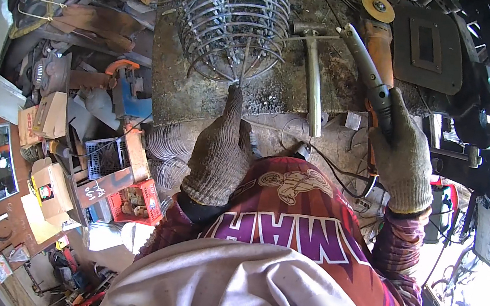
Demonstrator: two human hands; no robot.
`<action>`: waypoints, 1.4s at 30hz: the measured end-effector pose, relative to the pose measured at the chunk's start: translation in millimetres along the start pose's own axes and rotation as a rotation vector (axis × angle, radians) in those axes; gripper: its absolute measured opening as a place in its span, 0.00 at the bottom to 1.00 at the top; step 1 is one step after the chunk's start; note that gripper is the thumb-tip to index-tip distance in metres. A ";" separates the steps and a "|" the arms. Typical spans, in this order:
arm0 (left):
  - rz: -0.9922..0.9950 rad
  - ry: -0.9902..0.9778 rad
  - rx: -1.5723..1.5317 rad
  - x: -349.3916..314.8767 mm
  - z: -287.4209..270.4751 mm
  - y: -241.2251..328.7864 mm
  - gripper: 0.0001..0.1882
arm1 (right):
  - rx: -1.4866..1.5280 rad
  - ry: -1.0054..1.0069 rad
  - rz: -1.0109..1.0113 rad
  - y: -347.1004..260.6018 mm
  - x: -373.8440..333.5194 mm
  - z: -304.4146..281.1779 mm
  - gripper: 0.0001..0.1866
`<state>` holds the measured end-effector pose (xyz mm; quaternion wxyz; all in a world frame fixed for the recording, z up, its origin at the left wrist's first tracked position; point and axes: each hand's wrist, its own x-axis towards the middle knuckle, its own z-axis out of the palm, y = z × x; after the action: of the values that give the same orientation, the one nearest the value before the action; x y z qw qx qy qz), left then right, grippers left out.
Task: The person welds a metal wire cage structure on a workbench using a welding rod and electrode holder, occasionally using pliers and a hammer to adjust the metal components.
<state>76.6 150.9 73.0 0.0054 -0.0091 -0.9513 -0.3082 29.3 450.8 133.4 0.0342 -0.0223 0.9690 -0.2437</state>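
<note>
A round cage-like basket of bent metal rods [237, 22] rests on the workbench [167, 99]. My left hand [219, 155], in a knitted glove, reaches to its near edge, fingertips closed at the point where rods meet; the grip is partly hidden. In my gloved right hand [404, 154] is a grey tubular welding electrode holder [365, 60] with a black handle. A thin rod runs left from its tip, across a metal hammer [312, 83] lying on the bench. Right beside the holder lies an orange angle grinder [380, 43] with a yellowish disc.
A dark welding mask [428, 50] lies at the bench's far right. Coils of wire [170, 144] hang at its near edge, and a cable [336, 166] loops below. To the left are a red crate [136, 203], cardboard boxes [50, 186] and a blue clamp-like tool [131, 100].
</note>
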 end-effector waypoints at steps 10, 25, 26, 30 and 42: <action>-0.102 -0.033 -0.017 0.7 -1.8 6.0 0.39 | -0.035 -0.026 -0.018 -2.3 8.7 6.2 0.36; 0.146 -0.044 0.324 0.6 -7.0 7.4 0.25 | -0.004 -0.063 0.033 -0.4 12.8 11.1 0.36; -0.086 -0.064 0.086 4.4 -4.7 12.5 0.30 | 0.011 -0.068 0.053 1.4 11.7 11.8 0.35; -0.047 -0.049 0.103 2.6 -4.3 10.5 0.32 | -0.011 0.026 -0.063 7.8 12.9 17.7 0.31; -0.096 -0.058 -0.028 -0.3 -6.4 11.7 0.37 | 0.109 0.214 -0.065 9.5 7.5 9.6 0.29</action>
<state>77.2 156.5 85.1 -0.0370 0.0276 -0.9460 -0.3208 22.3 454.1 120.1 -0.0764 -0.0257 0.9511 -0.2981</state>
